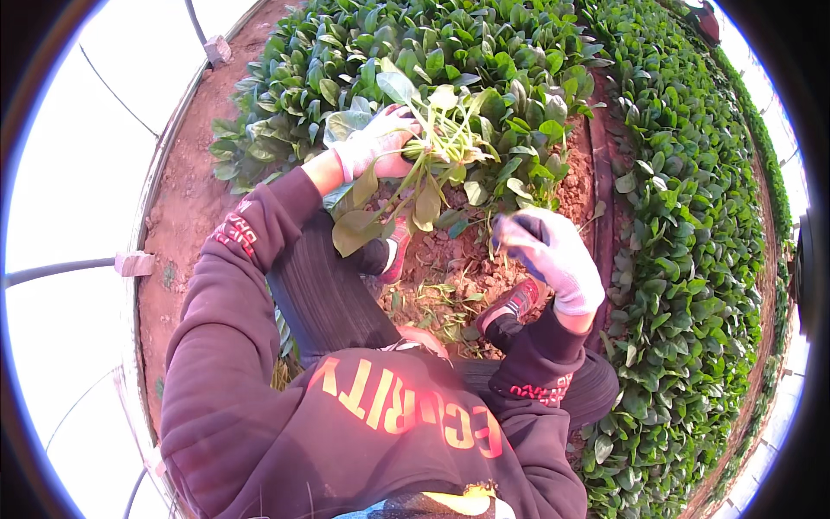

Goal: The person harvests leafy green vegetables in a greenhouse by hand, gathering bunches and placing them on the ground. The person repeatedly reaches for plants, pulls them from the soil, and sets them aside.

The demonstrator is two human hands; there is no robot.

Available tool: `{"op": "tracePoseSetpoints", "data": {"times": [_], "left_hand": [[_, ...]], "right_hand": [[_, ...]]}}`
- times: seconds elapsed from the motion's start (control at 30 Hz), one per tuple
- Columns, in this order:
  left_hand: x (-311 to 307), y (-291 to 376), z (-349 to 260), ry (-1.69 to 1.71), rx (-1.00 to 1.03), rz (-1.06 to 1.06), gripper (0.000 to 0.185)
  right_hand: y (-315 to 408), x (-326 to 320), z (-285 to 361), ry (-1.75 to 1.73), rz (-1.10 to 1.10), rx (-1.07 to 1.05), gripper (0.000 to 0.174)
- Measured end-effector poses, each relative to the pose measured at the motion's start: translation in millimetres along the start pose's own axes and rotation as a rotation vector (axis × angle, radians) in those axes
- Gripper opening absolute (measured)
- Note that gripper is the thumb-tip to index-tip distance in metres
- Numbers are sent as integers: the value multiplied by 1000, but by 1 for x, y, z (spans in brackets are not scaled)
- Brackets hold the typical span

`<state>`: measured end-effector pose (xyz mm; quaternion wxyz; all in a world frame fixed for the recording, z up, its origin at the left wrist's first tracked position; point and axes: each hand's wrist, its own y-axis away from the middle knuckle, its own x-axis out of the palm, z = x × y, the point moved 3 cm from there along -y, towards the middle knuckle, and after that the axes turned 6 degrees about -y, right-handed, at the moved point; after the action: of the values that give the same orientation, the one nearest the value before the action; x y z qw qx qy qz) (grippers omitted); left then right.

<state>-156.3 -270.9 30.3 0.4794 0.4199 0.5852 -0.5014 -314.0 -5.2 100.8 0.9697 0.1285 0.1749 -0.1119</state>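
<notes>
My left hand [382, 144], in a white knit glove, grips a bunch of leafy green plants [447, 133], likely spinach, with the pale stem ends turned to the right. Some broad leaves hang down below the glove over my knee. My right hand [541, 250], in a white glove with dark palm and fingertips, is raised over the soil to the lower right of the bunch, apart from it. Its fingers are curled and blurred; whether anything lies between them I cannot tell. Loose leaf and stem scraps [441, 305] lie on the soil between my shoes.
Dense leafy plants [447, 32] grow in front of me, and another long bed [681, 292] runs along the right. A dark strip [602, 168] lies between the beds. On the left, bare reddish soil [188, 175] borders a pale edge with bricks [135, 264] and curved hoops.
</notes>
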Motion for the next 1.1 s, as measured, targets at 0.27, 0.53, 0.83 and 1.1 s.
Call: {"op": "tracePoseSetpoints", "data": {"times": [0.27, 0.53, 0.83, 1.1], "left_hand": [[-12, -5, -17, -200, 32, -155, 50], [-7, 2, -12, -168, 54, -203, 48], [-15, 6, -18, -37, 10, -150, 52], [-10, 6, -4, -193, 23, -205, 46]], "right_hand": [[-53, 49, 19, 323, -673, -629, 39], [-57, 49, 14, 291, -527, -674, 37], [-39, 42, 14, 210, -525, -719, 13], [-28, 35, 34, 422, -514, -593, 40]]}}
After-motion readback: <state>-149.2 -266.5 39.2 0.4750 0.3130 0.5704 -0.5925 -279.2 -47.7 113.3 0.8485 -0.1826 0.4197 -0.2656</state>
